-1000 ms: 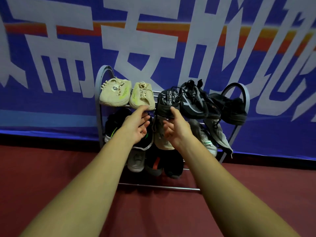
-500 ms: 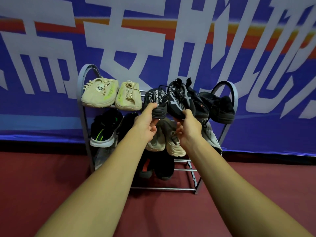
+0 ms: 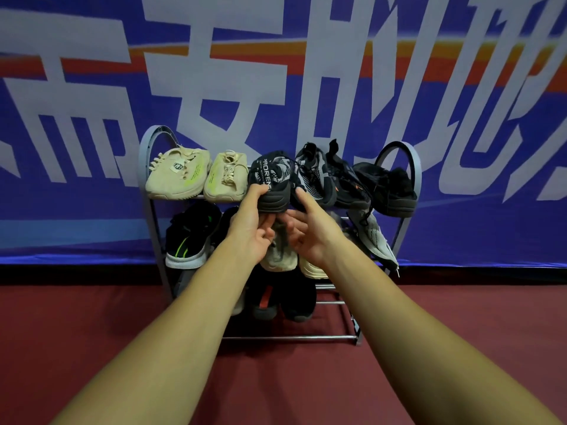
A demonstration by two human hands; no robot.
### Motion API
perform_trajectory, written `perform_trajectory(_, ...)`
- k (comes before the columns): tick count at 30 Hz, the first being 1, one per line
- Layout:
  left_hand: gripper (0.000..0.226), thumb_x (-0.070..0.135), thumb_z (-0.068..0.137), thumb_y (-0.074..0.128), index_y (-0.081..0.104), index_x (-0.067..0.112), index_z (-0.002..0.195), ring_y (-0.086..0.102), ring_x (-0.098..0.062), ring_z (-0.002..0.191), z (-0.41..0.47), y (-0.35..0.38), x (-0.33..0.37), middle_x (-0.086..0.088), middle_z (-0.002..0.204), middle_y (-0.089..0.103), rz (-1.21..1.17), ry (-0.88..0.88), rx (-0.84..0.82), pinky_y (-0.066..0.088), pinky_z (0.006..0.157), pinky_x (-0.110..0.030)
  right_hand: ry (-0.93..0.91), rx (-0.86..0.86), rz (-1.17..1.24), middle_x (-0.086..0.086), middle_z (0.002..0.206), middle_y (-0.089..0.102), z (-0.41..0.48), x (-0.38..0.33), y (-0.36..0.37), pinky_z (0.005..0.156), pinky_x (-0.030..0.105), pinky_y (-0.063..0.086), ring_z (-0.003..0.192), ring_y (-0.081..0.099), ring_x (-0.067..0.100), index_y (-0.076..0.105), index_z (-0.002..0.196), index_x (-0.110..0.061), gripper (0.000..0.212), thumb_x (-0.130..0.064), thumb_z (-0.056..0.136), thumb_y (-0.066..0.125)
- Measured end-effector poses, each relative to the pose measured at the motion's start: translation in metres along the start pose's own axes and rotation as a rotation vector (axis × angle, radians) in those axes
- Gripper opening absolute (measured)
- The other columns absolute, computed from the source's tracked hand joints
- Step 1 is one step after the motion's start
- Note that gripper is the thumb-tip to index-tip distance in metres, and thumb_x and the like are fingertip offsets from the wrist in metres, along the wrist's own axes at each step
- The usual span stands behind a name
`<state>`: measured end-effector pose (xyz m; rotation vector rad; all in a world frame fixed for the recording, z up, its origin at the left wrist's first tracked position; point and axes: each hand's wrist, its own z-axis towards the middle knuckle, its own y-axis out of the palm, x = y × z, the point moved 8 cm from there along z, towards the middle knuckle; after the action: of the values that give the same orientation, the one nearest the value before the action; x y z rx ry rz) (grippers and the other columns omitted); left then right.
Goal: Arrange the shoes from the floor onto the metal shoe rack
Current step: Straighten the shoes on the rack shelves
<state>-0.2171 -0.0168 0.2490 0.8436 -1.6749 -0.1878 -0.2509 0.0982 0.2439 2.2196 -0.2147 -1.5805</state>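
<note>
Your left hand [image 3: 254,229] pinches the heel of the black shoe [image 3: 271,177] on the top tier of the rack [image 3: 414,167], just right of the beige pair [image 3: 196,177]. Your right hand [image 3: 310,232] lies loose beneath, holding nothing. Slide the shoe straight to the far side (mind its laces) until it sits level.

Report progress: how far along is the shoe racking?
Done: beige shoes and several dark ones sit on the rack. In hand: left hand grips a black shoe on the top tier, right hand beside it. Left: no shoes on the visible floor.
</note>
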Motion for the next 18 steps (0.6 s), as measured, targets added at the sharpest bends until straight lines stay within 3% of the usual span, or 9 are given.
perform_trajectory(3, 0.025, 0.036, 0.075, 0.075, 0.07, 0.019, 0.093, 0.06, -0.009, 0.059, -0.011, -0.003, 0.003, -0.001, 0.083, 0.07, -0.021, 0.008, -0.018, 0.033, 0.055, -0.024, -0.016, -0.071, -0.019, 0.001, 0.082, 0.067, -0.003, 0.004, 0.014, 0.042, 0.014, 0.034, 0.049, 0.05, 0.004, 0.068, 0.124, -0.002, 0.062, -0.05, 0.085, 0.073)
perform_trajectory(7, 0.018, 0.037, 0.079, 0.069, 0.068, 0.02, 0.084, 0.055, -0.009, 0.058, -0.029, -0.004, 0.021, 0.001, 0.073, 0.069, -0.019, 0.058, -0.08, 0.03, 0.054, -0.023, -0.055, -0.114, -0.003, -0.001, 0.08, 0.073, -0.018, -0.001, 0.027, 0.043, 0.014, 0.035, 0.05, 0.049, 0.004, 0.07, 0.12, -0.007, 0.049, -0.044, 0.089, 0.07)
perform_trajectory(10, 0.019, 0.041, 0.078, 0.065, 0.065, 0.022, 0.077, 0.048, -0.008, 0.055, -0.037, -0.01, 0.039, 0.004, 0.068, 0.063, -0.001, 0.096, -0.11, 0.026, 0.054, -0.024, -0.091, -0.101, 0.051, 0.001, 0.093, 0.076, -0.028, -0.013, 0.03, 0.044, 0.014, 0.035, 0.05, 0.051, 0.005, 0.067, 0.12, -0.01, 0.05, -0.049, 0.088, 0.07)
perform_trajectory(13, 0.027, 0.048, 0.075, 0.065, 0.064, 0.023, 0.085, 0.044, -0.01, 0.059, -0.033, -0.024, 0.054, 0.004, 0.074, 0.06, -0.034, 0.12, -0.119, 0.027, 0.053, -0.026, -0.153, -0.067, 0.103, 0.007, 0.108, 0.075, -0.034, -0.03, 0.022, 0.043, 0.016, 0.037, 0.053, 0.053, 0.006, 0.061, 0.125, -0.014, 0.055, -0.054, 0.087, 0.068)
perform_trajectory(18, 0.043, 0.056, 0.072, 0.066, 0.065, 0.022, 0.098, 0.052, -0.013, 0.058, -0.025, -0.043, 0.051, 0.001, 0.077, 0.064, -0.039, 0.093, -0.127, 0.033, 0.053, -0.025, -0.128, -0.016, 0.124, 0.008, 0.099, 0.078, -0.034, -0.042, 0.002, 0.041, 0.016, 0.034, 0.05, 0.049, 0.007, 0.062, 0.123, -0.018, 0.052, -0.056, 0.087, 0.067)
